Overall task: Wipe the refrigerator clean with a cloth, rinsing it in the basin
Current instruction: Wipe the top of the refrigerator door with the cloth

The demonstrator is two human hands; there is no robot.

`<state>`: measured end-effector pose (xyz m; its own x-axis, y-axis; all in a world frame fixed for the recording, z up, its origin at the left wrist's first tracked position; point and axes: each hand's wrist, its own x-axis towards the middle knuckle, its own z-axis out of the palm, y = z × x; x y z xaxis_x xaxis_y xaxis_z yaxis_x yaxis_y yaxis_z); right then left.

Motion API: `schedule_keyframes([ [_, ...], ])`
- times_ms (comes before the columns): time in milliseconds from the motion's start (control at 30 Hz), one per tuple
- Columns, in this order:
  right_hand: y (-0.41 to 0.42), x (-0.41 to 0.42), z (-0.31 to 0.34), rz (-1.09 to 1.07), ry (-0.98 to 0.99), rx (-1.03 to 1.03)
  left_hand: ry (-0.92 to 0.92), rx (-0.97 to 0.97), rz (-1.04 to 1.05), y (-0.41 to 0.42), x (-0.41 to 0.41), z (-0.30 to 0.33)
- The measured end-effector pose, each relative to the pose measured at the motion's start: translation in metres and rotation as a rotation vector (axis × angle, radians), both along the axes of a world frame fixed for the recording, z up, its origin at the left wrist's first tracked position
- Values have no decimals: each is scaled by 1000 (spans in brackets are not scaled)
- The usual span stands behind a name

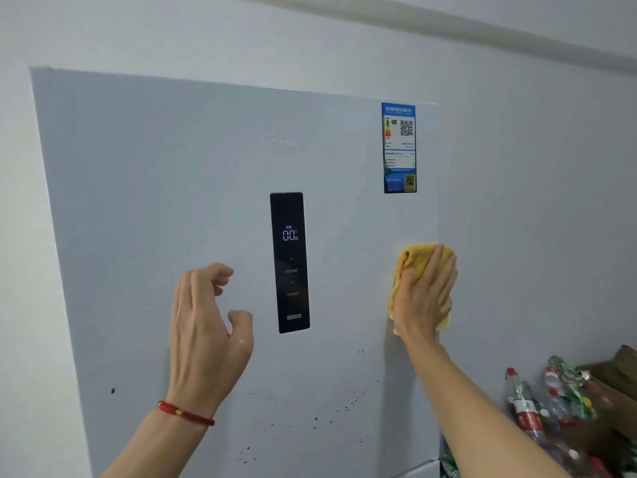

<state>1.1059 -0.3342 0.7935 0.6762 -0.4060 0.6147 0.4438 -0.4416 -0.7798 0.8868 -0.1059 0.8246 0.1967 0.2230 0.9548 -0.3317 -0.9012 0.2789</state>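
Observation:
The white refrigerator door (172, 188) fills the view, with a black control panel (290, 262) at its middle and a blue energy label (400, 148) at the upper right. Dark specks dot the door's lower part around (344, 405). My right hand (425, 294) presses a folded yellow cloth (406, 260) flat against the door's right edge, fingers straight over it. My left hand (206, 326) hovers in front of the door left of the panel, fingers loosely curled, holding nothing. No basin is in view.
A heap of empty plastic bottles (551, 401) with red and green labels lies at the lower right beside the fridge, with a brown cardboard box (617, 374) behind it. White wall surrounds the fridge on the left, right and above.

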Motion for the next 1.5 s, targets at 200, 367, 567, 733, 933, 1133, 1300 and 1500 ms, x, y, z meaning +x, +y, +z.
schedule_keyframes([
  [200, 111, -85, -15, 62, -293, -530, 6, -25, -14, -16, 4, -1],
  [367, 65, -55, -20, 113, -671, -1056, 29, -24, -29, -19, -2, -8],
  [567, -19, 2, -47, 81, 21, -210, 83, -44, 130, 41, -46, -22],
  [733, 66, -45, -40, -15, 49, -6, 54, -129, 169, 81, -71, -27],
  [933, 218, -153, -32, 91, -284, -450, 68, -238, 183, 120, -99, -36],
  [1133, 331, -227, -42, 172, -521, -829, 56, -291, 226, 161, -134, -38],
  [1300, 324, -220, -54, 165, -737, -1119, 63, -309, 207, 164, -129, -37],
  [1500, 248, -167, -54, 159, -760, -939, 108, -274, 176, 144, -114, -44],
])
